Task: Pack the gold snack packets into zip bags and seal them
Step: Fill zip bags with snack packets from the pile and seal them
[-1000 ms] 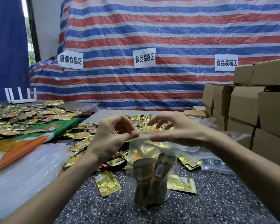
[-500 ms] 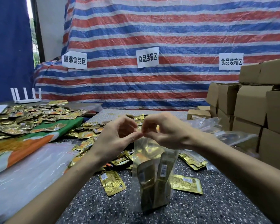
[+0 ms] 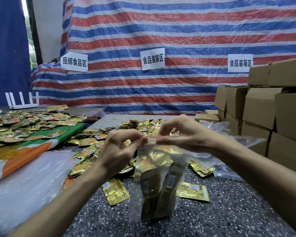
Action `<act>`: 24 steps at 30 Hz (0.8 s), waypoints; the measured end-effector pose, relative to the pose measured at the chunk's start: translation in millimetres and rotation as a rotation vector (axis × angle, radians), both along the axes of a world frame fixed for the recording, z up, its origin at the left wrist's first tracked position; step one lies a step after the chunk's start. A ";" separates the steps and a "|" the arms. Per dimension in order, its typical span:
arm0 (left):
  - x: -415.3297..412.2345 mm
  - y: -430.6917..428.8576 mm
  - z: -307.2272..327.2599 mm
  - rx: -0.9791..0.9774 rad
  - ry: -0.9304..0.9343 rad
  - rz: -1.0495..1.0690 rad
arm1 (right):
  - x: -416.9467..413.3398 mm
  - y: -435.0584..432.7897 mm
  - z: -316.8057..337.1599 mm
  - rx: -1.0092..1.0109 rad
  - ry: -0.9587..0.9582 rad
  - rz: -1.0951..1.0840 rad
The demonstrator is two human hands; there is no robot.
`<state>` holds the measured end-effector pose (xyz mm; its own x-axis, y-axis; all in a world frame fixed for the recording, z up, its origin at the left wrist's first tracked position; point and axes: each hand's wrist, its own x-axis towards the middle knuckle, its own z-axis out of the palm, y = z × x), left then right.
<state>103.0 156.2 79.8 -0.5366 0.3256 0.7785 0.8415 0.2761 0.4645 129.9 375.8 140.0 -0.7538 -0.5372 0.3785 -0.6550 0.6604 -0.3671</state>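
Observation:
A clear zip bag point(image 3: 158, 183) with a red zip line hangs upright in front of me, its bottom just above the speckled table point(image 3: 212, 218). Several gold snack packets stand inside it. My left hand point(image 3: 120, 151) pinches the left end of the zip strip. My right hand point(image 3: 183, 132) pinches the strip a little to the right, with a short stretch of red line showing between them. Loose gold packets point(image 3: 114, 191) lie on the table under and behind the bag.
A big heap of gold packets point(image 3: 29, 124) covers the green and orange cloth at the left. Empty clear bags point(image 3: 24, 183) lie at the near left, more at the right point(image 3: 229, 170). Cardboard boxes point(image 3: 263, 110) are stacked at the right. A white router point(image 3: 22, 101) stands at the far left.
My hands came together at the bag's top half a second ago, then parted slightly along the zip strip. The view has shifted a little to the left.

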 end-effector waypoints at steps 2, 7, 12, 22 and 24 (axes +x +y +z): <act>0.2 0.7 -0.2 0.001 0.013 0.005 | 1.6 8.4 -1.2 0.003 0.010 -0.018; -2.4 -2.4 1.5 0.010 0.022 0.011 | 2.3 28.8 -3.6 0.025 -0.013 -0.068; -5.6 -6.7 0.2 0.005 0.016 0.038 | 5.2 47.8 -8.0 -0.015 -0.049 -0.107; -41.3 -73.1 -17.0 0.345 -0.129 0.190 | 28.0 139.9 -42.8 0.086 -0.172 -0.366; -49.3 -105.9 -22.2 0.328 -0.160 0.242 | 44.2 166.5 -59.8 -0.031 -0.178 -0.420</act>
